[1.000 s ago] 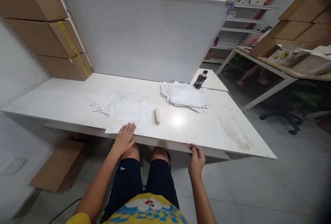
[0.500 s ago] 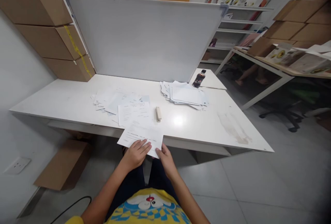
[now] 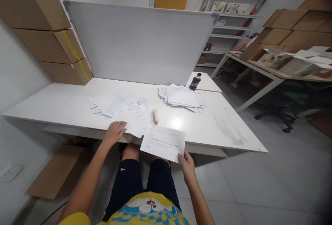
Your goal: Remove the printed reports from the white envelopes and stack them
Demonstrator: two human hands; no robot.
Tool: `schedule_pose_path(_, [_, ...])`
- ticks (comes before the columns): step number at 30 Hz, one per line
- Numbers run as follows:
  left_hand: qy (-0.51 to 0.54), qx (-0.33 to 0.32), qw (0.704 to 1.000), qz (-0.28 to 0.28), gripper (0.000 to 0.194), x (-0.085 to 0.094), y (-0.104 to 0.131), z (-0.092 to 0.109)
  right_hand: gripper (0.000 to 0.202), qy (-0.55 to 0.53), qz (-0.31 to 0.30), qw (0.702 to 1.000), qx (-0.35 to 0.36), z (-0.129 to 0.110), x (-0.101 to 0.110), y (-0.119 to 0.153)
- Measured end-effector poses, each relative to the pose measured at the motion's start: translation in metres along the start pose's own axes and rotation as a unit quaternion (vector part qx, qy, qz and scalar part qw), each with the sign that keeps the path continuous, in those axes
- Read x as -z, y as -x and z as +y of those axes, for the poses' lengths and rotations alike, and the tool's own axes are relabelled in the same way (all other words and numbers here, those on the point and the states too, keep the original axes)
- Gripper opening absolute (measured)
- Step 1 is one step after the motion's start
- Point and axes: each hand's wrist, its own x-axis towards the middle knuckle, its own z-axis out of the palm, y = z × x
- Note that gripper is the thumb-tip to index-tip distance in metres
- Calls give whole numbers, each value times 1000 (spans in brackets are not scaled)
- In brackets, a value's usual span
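My right hand [image 3: 187, 164] pinches a printed sheet of paper [image 3: 164, 142] by its lower right corner, thumb on top. That sheet hangs out over the table's front edge. At the left, my left hand [image 3: 115, 133] has its fingers closed at the lower left edge of another printed sheet [image 3: 131, 118], which lies partly over the table's front. Behind this sheet spreads a loose heap of papers [image 3: 110, 104]. A beige stapler [image 3: 155, 117] rests on the table between the heap and a thicker stack of papers [image 3: 181, 97].
A whiteboard [image 3: 140, 45] stands along the back of the white table [image 3: 59, 104]. Beside the paper stack is a dark drink bottle [image 3: 195, 82]. Cardboard boxes [image 3: 61, 46] are piled at the left. At the right is another table [image 3: 255, 66] with boxes; a person's legs show beneath.
My hands have moved apart. The right carried its sheet to the right; the left let go of that sheet and moved left to the other one, which has shifted slightly toward me.
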Motion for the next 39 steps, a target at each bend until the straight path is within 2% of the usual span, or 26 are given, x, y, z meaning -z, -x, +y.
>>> schedule_pose_path(5, [-34,13,997,72,34,4,2,6,41,-20,-5,1000,-11,0,0,2])
schedule_pose_path(9, [-57,60,970,229,30,9,7,18,42,-29,-26,999,-20,-4,-8,-2])
schedule_pose_path(10, [-57,34,964,258,27,10,10,24,42,-31,-29,999,-23,-5,-10,-3])
schedule_pose_path(11, [-54,-16,963,262,23,10,15,30,42,-35,-31,999,-28,-6,-11,-5])
schedule_pose_path(12, [-47,-81,966,242,21,9,20,37,42,-39,-32,998,-33,-7,-13,-7])
schedule_pose_path(14, [-25,-202,965,165,18,7,29,50,42,-46,-36,997,-47,-10,-15,-10])
schedule_pose_path(15, [-14,-243,962,127,18,5,33,56,42,-50,-41,996,-56,-11,-16,-11])
schedule_pose_path(17, [4,-278,958,74,19,3,37,65,42,-60,-58,994,-76,-12,-17,-14])
schedule_pose_path(20, [46,-281,958,29,20,-1,36,71,41,-58,-83,989,-107,-14,-18,-19])
schedule_pose_path(23, [124,-263,956,30,21,-4,33,75,40,-32,-97,986,-129,-19,-18,-30])
schedule_pose_path(26, [201,-271,941,32,21,-7,33,85,39,-23,-137,981,-137,-31,-17,-42])
schedule_pose_path(30, [271,-264,925,-40,18,-11,29,98,35,6,-180,976,-119,-46,-18,-49])
schedule_pose_path(32, [271,-253,925,-80,17,-14,26,100,35,7,-192,976,-100,-48,-20,-49])
schedule_pose_path(34, [239,-243,936,-86,19,-19,25,97,39,-8,-204,976,-80,-45,-22,-47])
schedule_pose_path(39, [125,-171,977,-10,25,-33,36,86,43,-21,-176,983,-51,-29,-23,-44])
